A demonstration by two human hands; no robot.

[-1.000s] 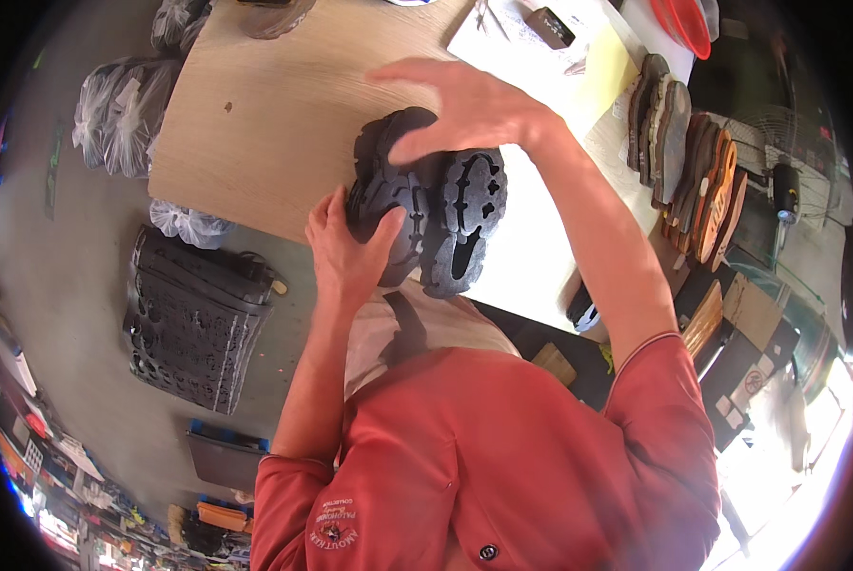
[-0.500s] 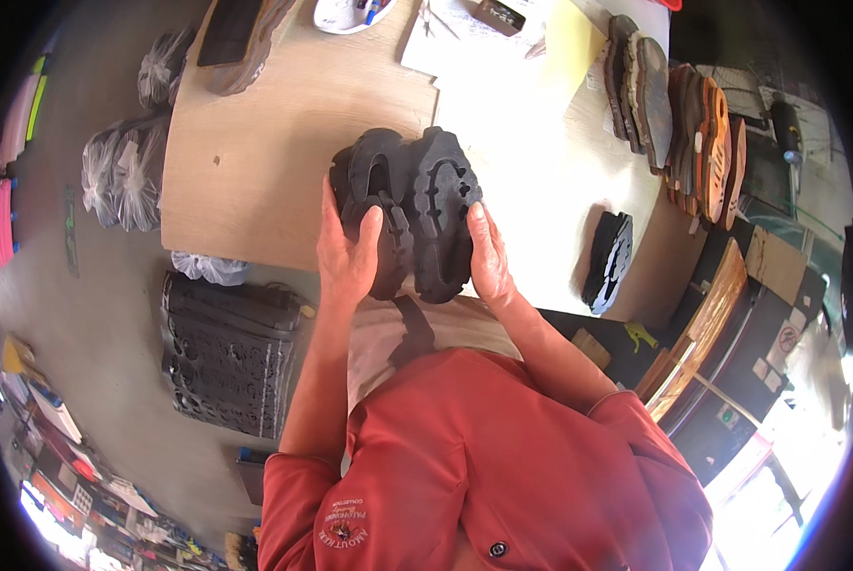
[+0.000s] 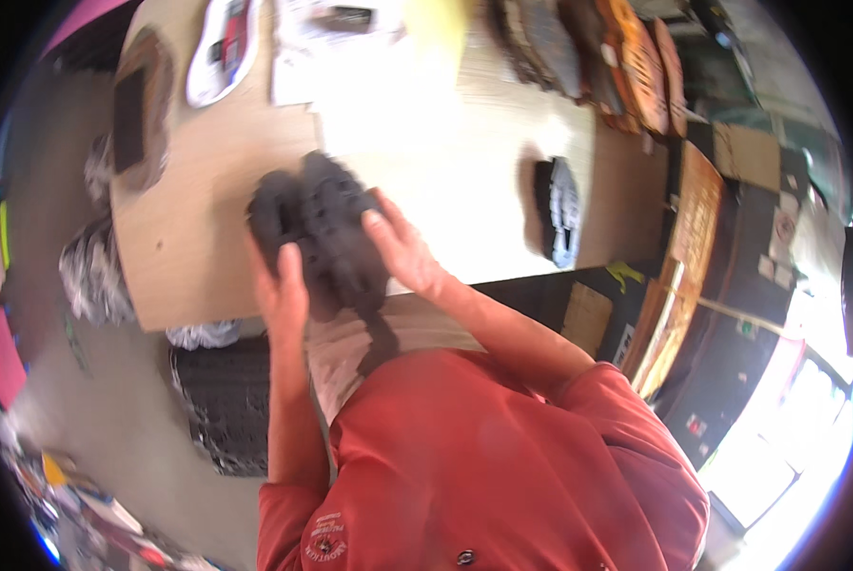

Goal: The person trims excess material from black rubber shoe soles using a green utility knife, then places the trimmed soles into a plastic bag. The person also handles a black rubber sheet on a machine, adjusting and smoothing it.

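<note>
A bundle of chunky black shoe soles [image 3: 336, 214] is pressed between my two hands, over the near edge of the pale wooden table [image 3: 193, 238]. My left hand [image 3: 279, 290] is closed round the left side of the bundle, its thumb lying on top. Against the right side, my right hand [image 3: 402, 247] grips with the thumb and fingers. Motion blurs the soles, so their tread and exact number are hard to make out. Away to the right, a smaller black and grey sole [image 3: 561, 211] stands on its edge on the table.
Several brown, grey and orange soles [image 3: 626, 62] stand in a row at the far right. A white sole-shaped tray [image 3: 219, 57] with pens and a phone [image 3: 131, 119] lie at the far left. Black sole sheets [image 3: 222, 404] and plastic-wrapped bundles [image 3: 93, 271] are on the floor.
The view has turned and shifted over the table. My hands still hold the black soles, which appear further left and tilted more to the left than before.
</note>
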